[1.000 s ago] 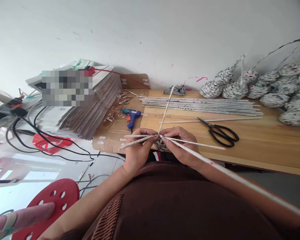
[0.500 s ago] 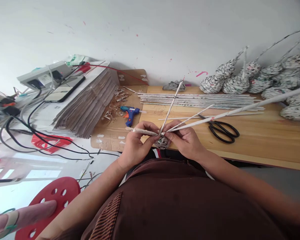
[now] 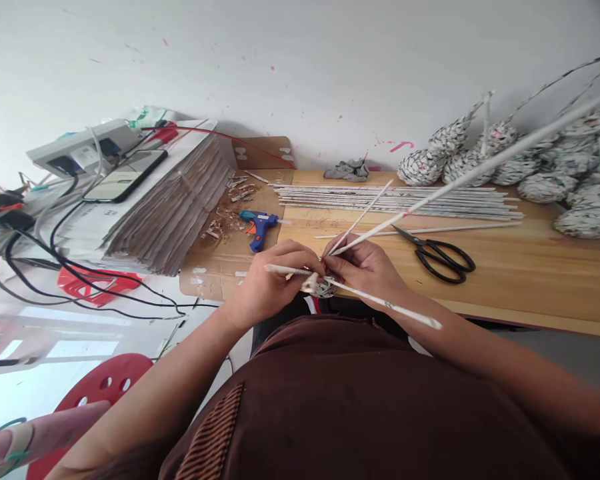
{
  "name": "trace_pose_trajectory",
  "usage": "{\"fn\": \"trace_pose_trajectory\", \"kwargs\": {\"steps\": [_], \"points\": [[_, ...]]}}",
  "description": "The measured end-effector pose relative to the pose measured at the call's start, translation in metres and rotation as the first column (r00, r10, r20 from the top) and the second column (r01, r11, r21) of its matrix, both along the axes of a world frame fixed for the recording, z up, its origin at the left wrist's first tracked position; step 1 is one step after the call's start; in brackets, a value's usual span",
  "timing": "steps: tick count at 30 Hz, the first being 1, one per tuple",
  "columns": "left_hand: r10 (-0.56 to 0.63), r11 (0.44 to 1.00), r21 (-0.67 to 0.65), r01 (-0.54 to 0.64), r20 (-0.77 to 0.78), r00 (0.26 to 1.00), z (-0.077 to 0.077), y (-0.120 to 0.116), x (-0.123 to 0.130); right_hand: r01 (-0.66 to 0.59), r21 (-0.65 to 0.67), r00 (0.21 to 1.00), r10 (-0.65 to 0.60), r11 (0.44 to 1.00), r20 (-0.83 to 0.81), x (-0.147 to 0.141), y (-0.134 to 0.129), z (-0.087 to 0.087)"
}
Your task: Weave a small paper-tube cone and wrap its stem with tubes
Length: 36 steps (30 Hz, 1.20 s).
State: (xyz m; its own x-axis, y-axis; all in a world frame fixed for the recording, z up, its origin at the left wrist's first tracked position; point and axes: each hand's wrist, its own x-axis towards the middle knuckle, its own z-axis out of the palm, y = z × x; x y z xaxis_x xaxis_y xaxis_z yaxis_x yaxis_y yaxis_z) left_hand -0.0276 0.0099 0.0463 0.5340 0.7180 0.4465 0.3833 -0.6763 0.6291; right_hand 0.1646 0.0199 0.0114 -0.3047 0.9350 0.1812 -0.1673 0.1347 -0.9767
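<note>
Near: small woven paper piece (image 3: pixel 325 290) sat between my hands by the table's (image 3: pixel 530 267) near edge, partly hidden. Left hand (image 3: pixel 273 283) pinched a short paper rod (image 3: pixel 285 270); right hand (image 3: pixel 367 267) gripped the long rod (image 3: pixel 460 178) by its base. My judgement: a slack pinch could have loosened the weave; the long rod's leverage could have bent it. Farther: scissors (image 3: pixel 443 259) right, glue gun (image 3: pixel 261 230) left, rod bundle (image 3: pixel 330 200) beyond.

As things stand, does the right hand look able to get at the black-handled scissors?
Probably yes: the scissors lie close to the right hand, their handles uncovered. That hand is holding white rods, though, so it might need to let go first.
</note>
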Motion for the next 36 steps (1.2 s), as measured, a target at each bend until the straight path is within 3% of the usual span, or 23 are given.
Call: {"fn": "trace_pose_trajectory", "kwargs": {"steps": [3, 9, 15, 22, 26, 31, 36], "points": [[-0.022, 1.0, -0.01, 0.021, -0.075, 0.997, 0.007, 0.003, 0.0, 0.021, -0.055, 0.999, -0.019, 0.998, 0.036, 0.0, -0.004, 0.008], [0.005, 0.999, -0.049, -0.009, -0.08, 0.997, 0.007, 0.0, 0.0, 0.059, -0.107, 0.995, -0.049, 0.993, 0.088, 0.002, -0.018, 0.02], [0.14, 0.988, -0.064, -0.138, 0.035, 0.989, -0.002, -0.008, 0.007, 0.086, -0.112, 0.996, -0.087, 0.99, -0.006, 0.0, -0.026, 0.018], [0.302, 0.951, -0.108, -0.289, 0.142, 0.943, -0.015, -0.014, 0.012, 0.084, -0.088, 0.996, -0.081, 0.993, 0.033, 0.002, -0.033, 0.017], [0.389, 0.915, -0.176, -0.362, 0.152, 0.909, -0.014, -0.016, 0.015, 0.077, -0.006, 0.994, -0.076, 0.997, 0.083, 0.002, -0.035, 0.01], [0.436, 0.883, -0.3, -0.361, 0.238, 0.868, -0.014, -0.014, 0.019, 0.206, 0.181, 0.957, -0.237, 0.962, 0.17, -0.003, -0.033, -0.002], [0.458, 0.858, -0.389, -0.336, 0.279, 0.844, -0.016, -0.008, 0.02, 0.29, 0.198, 0.93, -0.325, 0.936, 0.171, -0.007, -0.026, -0.004]]}}
